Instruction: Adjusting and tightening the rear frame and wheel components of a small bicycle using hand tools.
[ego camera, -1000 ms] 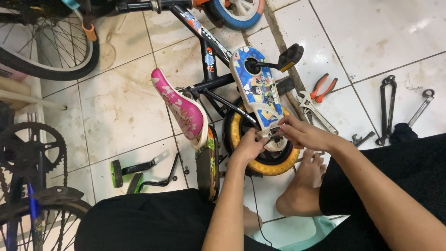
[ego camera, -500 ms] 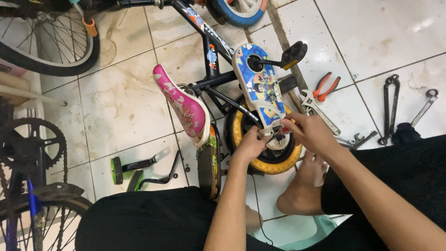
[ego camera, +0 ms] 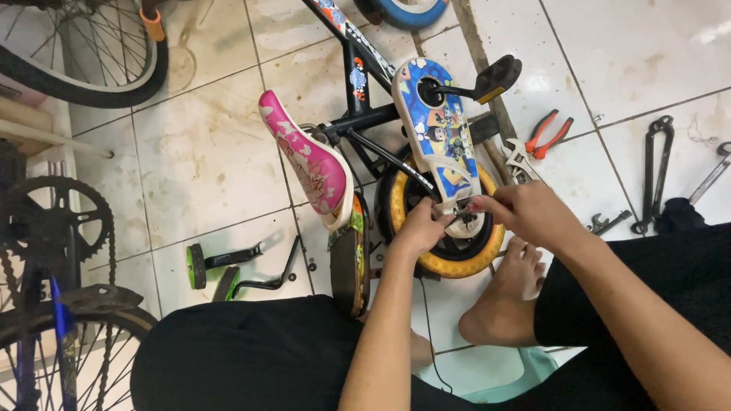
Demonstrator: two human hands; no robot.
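Yellow rear wheel (ego camera: 426,262) of the small bike lies on the tiles just ahead of my knees; my left hand (ego camera: 417,228) grips its hub, my right hand (ego camera: 529,213) pinches something there. Farther: pink saddle (ego camera: 308,164), red pliers (ego camera: 550,133).

Red-handled pliers (ego camera: 550,132) and adjustable wrench (ego camera: 521,160) on tiled floor (ego camera: 213,152), right of pedal. Black tongs-like tool (ego camera: 655,171) and spanner (ego camera: 712,175) further right. Green training wheels (ego camera: 228,274) lie left. Big spoked wheel (ego camera: 84,53) top left; chainring (ego camera: 61,228), possibly another bike's.
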